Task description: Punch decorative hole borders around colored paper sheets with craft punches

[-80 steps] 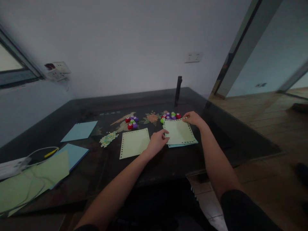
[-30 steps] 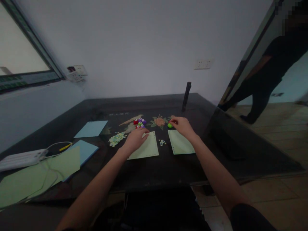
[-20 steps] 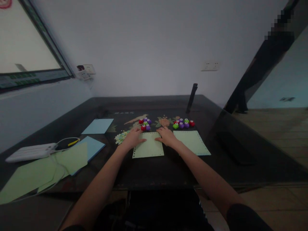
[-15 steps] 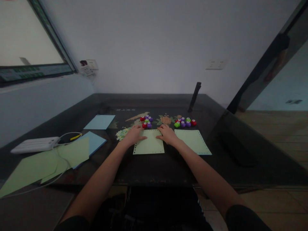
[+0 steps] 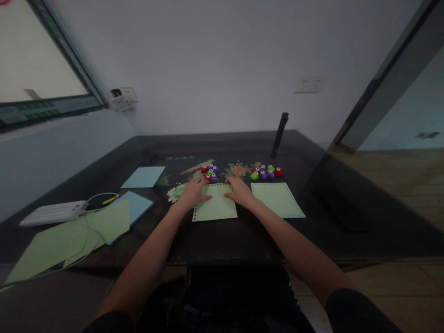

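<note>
A pale green sheet of paper (image 5: 215, 208) with holes punched along its edges lies flat on the dark table in front of me. My left hand (image 5: 193, 194) rests on its upper left side, fingers spread and thumb pointing inward. On the upper right side lies my right hand (image 5: 240, 191), also spread, its thumb toward the other one. Just beyond the fingertips sits a small cluster of red, purple and green eyeball-like pieces (image 5: 213, 177). A second cluster of such pieces (image 5: 262, 175) stands farther right, behind another pale green sheet (image 5: 277, 200).
At left are a blue sheet (image 5: 144, 176), overlapping green sheets (image 5: 62, 243) over a blue one (image 5: 137, 204), and a white power strip (image 5: 52, 213) with a cable. A black upright stick (image 5: 279, 135) stands at the back right. A dark flat object (image 5: 342, 208) lies at right.
The camera view has shifted slightly. Both hands stay on the middle green sheet with hardly any movement. A person at the far right is no longer in view.
</note>
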{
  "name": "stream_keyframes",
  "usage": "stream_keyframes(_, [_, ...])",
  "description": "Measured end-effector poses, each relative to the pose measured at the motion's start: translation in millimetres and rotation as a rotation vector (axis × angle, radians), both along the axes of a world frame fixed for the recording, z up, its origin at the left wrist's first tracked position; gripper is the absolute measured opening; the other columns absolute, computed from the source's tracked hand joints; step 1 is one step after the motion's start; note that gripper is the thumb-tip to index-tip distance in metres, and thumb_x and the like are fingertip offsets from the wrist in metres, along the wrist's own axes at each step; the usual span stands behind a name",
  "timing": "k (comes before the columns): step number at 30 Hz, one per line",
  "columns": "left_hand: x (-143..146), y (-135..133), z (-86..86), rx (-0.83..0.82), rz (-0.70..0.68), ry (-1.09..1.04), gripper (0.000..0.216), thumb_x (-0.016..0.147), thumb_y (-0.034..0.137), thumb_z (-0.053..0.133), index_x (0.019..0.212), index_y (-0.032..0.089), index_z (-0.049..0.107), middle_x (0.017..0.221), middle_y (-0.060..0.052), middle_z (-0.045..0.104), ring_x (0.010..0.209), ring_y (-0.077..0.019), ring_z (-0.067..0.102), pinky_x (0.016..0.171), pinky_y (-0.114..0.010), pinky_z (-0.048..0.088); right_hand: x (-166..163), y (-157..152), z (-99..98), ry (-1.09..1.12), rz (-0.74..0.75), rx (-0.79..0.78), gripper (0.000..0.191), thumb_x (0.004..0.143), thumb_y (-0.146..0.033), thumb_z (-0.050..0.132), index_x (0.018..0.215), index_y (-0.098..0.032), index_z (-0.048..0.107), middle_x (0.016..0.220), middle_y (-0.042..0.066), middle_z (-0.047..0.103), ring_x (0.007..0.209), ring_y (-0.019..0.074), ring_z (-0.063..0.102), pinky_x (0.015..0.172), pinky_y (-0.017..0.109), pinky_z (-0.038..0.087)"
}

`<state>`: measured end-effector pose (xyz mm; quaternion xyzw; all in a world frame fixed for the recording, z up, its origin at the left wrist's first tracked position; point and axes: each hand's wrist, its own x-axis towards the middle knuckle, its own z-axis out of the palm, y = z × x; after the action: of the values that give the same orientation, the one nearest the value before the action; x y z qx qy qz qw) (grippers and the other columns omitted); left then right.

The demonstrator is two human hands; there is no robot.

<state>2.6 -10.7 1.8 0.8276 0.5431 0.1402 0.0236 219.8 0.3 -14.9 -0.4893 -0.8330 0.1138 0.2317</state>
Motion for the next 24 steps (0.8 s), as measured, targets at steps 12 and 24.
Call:
stream_keyframes(12, [-2,4,7.6,-0.009,0.015,-0.197,0.016,0.074,0.027,0.061,0.086,0.016,0.06,0.091,-0.006,0.06,0.087,-0.0207,0.057,0.081,-0.034,0.045,0,3,-0.5,0.541,-0.073,-0.278,0.04,0.064,-0.012,0.063,0.102,-0.017,0.055,0.074,-0.001,0.062,0.069,0.0161,0.06,0.067,0.029,0.047])
stream_keyframes(24, [4,-4,16.1,-0.482,0.047,-1.107,0.04,0.071,0.039,0.067,0.1,0.012,0.064,0.088,-0.01,0.07,0.073,-0.0196,0.065,0.068,-0.033,0.051,26,13,21.7,1.147,-0.036,-0.256,0.035,0.055,-0.025,0.073,0.085,-0.018,0.057,0.085,0.004,0.068,0.078,0.0177,0.063,0.081,0.036,0.049])
